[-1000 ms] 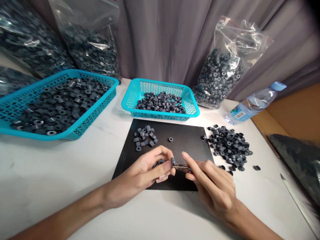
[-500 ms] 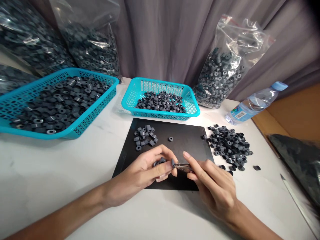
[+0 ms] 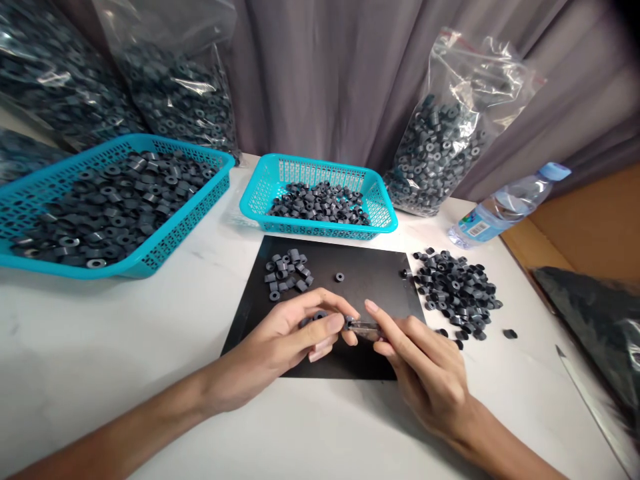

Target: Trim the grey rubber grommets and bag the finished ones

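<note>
Over the black mat [image 3: 370,287], my left hand [image 3: 295,330] pinches a small dark ring [image 3: 347,323] between thumb and forefinger, and more rings [image 3: 319,316] lie inside its curled fingers. My right hand [image 3: 425,363] grips slim metal tweezers [image 3: 366,327] whose tips meet the pinched ring. A small group of dark grey rings [image 3: 287,268] lies at the mat's upper left, and one single ring [image 3: 340,277] lies near its middle. To the right, a larger pile of dark pieces [image 3: 457,287] spreads over the white table [image 3: 175,333].
A large turquoise basket [image 3: 175,227] at the left and a smaller one [image 3: 320,232] behind the mat hold dark rings. Filled clear bags [image 3: 180,100] stand at the back left, another bag [image 3: 433,153] at the back right. A bottle [image 3: 505,207] leans beside it.
The pinched ring has turned a little at the tweezer tips, and my left fingers have shifted slightly. The whole view has moved slightly, with things now a little further left.
</note>
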`<state>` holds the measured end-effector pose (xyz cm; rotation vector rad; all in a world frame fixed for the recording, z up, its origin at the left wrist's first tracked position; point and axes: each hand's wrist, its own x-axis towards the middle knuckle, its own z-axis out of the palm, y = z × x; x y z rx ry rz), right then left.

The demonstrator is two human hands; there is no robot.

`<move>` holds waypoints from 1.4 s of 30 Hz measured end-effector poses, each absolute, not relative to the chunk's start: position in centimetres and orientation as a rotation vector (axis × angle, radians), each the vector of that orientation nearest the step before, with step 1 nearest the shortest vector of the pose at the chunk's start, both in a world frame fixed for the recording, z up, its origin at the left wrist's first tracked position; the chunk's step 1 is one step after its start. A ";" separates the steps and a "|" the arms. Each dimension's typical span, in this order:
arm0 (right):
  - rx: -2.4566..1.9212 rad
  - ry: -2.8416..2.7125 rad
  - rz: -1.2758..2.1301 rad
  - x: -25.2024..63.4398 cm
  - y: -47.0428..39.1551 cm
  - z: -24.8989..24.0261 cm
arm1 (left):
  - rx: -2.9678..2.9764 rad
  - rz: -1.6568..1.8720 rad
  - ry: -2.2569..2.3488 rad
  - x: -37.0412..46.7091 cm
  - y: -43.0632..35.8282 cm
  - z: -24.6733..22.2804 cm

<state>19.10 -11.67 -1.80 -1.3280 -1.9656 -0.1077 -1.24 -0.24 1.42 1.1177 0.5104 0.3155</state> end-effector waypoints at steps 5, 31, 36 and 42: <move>-1.333 -1.937 -0.099 19.0 -11.6 -1.7 | 1.083 0.329 0.509 -1.1 -0.2 1.6; -1.364 -1.993 -0.140 18.9 -11.6 -1.3 | 1.156 0.336 0.569 -1.2 -0.2 1.7; -1.367 -2.016 -0.229 18.8 -11.6 -1.4 | 1.179 0.361 0.560 -1.1 -0.2 1.6; -1.370 -1.990 -0.246 18.7 -11.7 -1.3 | 1.197 0.393 0.561 -1.1 -0.2 1.6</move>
